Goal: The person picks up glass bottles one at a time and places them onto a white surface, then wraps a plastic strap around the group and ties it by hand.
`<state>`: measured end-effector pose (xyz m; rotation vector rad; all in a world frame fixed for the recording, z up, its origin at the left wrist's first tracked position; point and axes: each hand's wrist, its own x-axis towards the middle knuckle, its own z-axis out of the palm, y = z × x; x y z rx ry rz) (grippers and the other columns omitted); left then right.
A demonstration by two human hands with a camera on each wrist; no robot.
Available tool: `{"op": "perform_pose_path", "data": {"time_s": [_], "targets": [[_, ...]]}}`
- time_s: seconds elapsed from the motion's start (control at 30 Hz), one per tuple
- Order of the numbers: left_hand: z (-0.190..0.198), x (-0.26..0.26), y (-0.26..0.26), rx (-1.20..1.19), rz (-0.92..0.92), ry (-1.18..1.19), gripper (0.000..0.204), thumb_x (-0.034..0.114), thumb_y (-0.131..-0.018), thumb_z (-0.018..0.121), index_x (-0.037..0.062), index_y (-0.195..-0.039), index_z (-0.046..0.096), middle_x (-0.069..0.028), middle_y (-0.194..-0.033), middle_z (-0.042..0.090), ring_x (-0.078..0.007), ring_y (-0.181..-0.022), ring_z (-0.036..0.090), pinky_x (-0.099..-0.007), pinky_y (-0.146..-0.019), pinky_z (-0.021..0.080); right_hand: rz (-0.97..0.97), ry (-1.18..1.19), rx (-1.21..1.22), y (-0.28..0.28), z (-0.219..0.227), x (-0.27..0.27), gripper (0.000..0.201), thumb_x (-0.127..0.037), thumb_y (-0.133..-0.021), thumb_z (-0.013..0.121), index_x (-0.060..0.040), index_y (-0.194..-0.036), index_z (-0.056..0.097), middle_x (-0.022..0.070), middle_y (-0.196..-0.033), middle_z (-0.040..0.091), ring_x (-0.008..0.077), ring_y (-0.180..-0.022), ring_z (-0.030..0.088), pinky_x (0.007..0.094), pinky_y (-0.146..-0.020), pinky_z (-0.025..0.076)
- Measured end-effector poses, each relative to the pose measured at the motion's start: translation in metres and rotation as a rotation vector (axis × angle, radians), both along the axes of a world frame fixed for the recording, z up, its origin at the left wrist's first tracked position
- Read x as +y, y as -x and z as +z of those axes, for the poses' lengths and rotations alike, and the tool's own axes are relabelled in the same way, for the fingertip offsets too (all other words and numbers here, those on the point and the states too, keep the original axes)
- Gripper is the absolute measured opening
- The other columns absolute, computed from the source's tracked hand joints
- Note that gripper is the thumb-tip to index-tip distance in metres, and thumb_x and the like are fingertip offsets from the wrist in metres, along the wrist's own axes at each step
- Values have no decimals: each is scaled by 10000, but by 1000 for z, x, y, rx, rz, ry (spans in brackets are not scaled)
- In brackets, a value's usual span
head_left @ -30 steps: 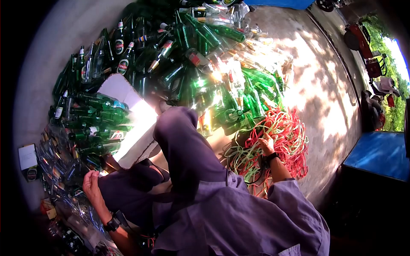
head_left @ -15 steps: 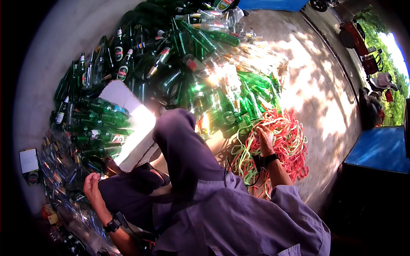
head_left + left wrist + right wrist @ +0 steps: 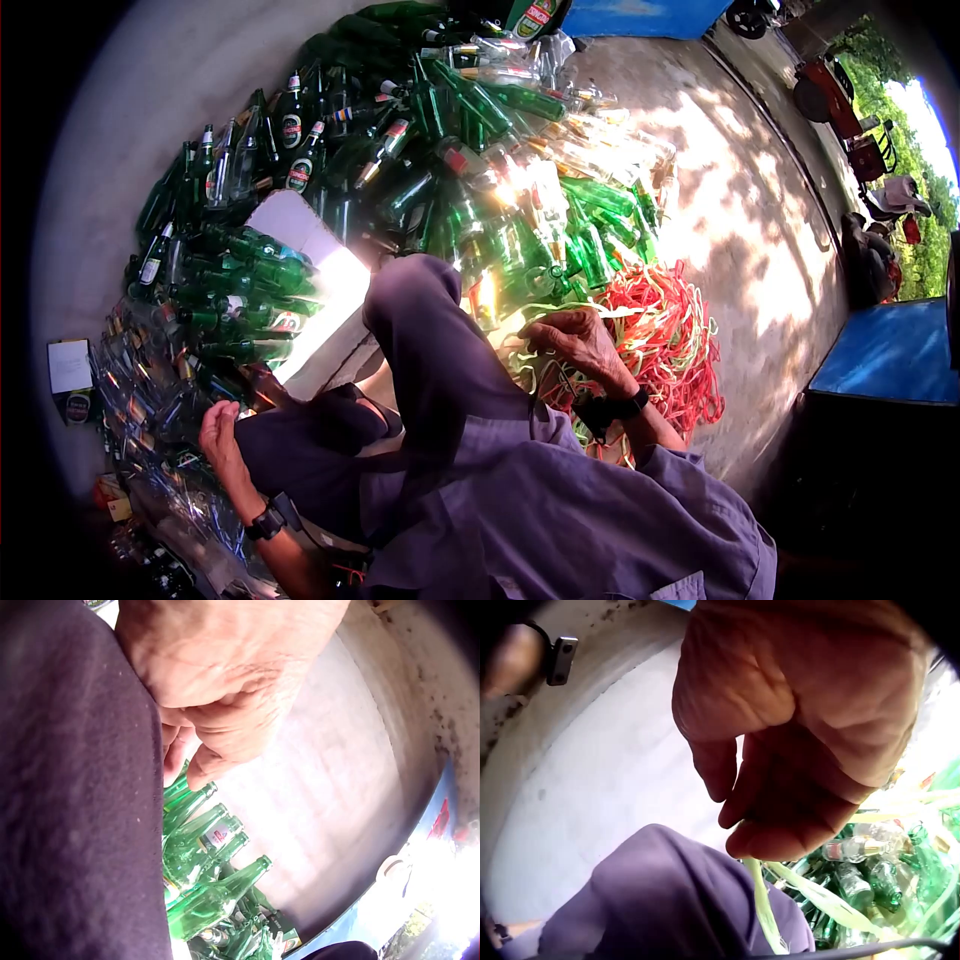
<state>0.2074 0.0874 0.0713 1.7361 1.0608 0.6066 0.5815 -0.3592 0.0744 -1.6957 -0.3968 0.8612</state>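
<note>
In the head view, a heap of red and pale green plastic strips (image 3: 675, 345) lies to the right of the bent knees. The right hand (image 3: 582, 345) is at the heap's left edge, its fingers bent. Seen from the right wrist, this hand (image 3: 802, 742) pinches a pale green strip (image 3: 761, 904) at the fingertips, and the strip hangs below them. The left hand (image 3: 224, 440) hangs beside the left knee, fingers loosely curled. In the left wrist view that hand (image 3: 225, 682) is close to the trouser leg, with nothing visible held.
Green and clear bottles (image 3: 440, 100) are piled ahead, with more bottles (image 3: 235, 290) at the left. A white board (image 3: 335, 290) leans between them and the knees. Blue panels (image 3: 885, 350) stand at the right, with parked vehicles (image 3: 845, 110) beyond.
The right hand has moved left from the strips toward the knee, turning sideways, and now pinches a green strip. The left hand has barely moved.
</note>
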Motion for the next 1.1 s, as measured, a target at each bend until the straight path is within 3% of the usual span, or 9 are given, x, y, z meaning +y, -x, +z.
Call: {"op": "perform_pose_path", "data": {"time_s": [0.17,0.27,0.4,0.53,0.73,0.8,0.9,1.03,1.1], "targets": [[5,-4,-6,12,-6,3,251,183,-994,591,-39,-1094,652,-107,-1014,697,-168,-954,647,-293,-913,495,64,-308,104,4,37,19,258,-193,-967,649,49,-994,733,75,-862,722,121,-780,671,259,-727,539],[3,-1,-5,30,-26,-11,249,184,-992,593,-36,-1093,656,-103,-1010,697,-164,-958,645,-293,-919,492,148,-113,125,-2,29,27,265,-177,-977,602,44,-1073,713,103,-857,733,134,-786,680,298,-754,543],[4,-7,-6,6,-31,0,215,146,-987,605,-40,-1089,640,-102,-994,693,-159,-934,644,-279,-900,499,343,326,-672,2,-59,6,350,-303,-875,648,19,-1004,692,245,-881,693,385,-781,675,447,-697,532],[1,-6,0,15,-47,20,217,145,-987,602,-39,-1097,639,-102,-999,695,-160,-936,647,-280,-903,496,406,551,-652,-5,-117,-43,262,-268,-873,668,-46,-1009,698,204,-811,672,393,-758,659,459,-689,516],[0,-3,-3,16,-50,36,217,138,-985,596,-38,-1105,636,-105,-1008,691,-164,-957,644,-283,-919,491,8,748,-692,-64,-187,-129,226,-248,-870,645,-45,-776,675,118,-678,631,243,-586,602,399,-558,463],[-1,-2,-3,31,-49,39,217,135,-984,594,-38,-1108,634,-106,-1012,690,-165,-963,643,-284,-922,490,-313,352,-162,-81,-184,-157,289,-318,-854,655,-31,-877,685,123,-821,690,309,-745,669,370,-691,541],[-3,0,-4,63,-58,42,214,121,-979,591,-40,-1113,631,-107,-1021,687,-164,-967,641,-283,-927,487,-404,775,-638,-103,-202,-180,322,-200,-803,654,4,-1052,681,154,-992,676,320,-928,653,384,-828,521],[-4,0,-5,43,-60,61,214,107,-971,589,-48,-1114,626,-102,-1020,684,-157,-970,639,-274,-925,484,-181,1023,-478,-133,-219,-199,414,-126,-763,600,-2,-1156,638,221,-1458,415,416,-1163,584,450,-958,496],[0,-3,-7,45,-48,69,216,105,-970,589,-51,-1115,625,-99,-1020,682,-155,-973,638,-269,-921,482,-178,1028,-489,-137,-231,-202,414,-132,-760,601,-4,-1152,639,224,-1443,438,417,-1160,586,451,-958,496]]}}
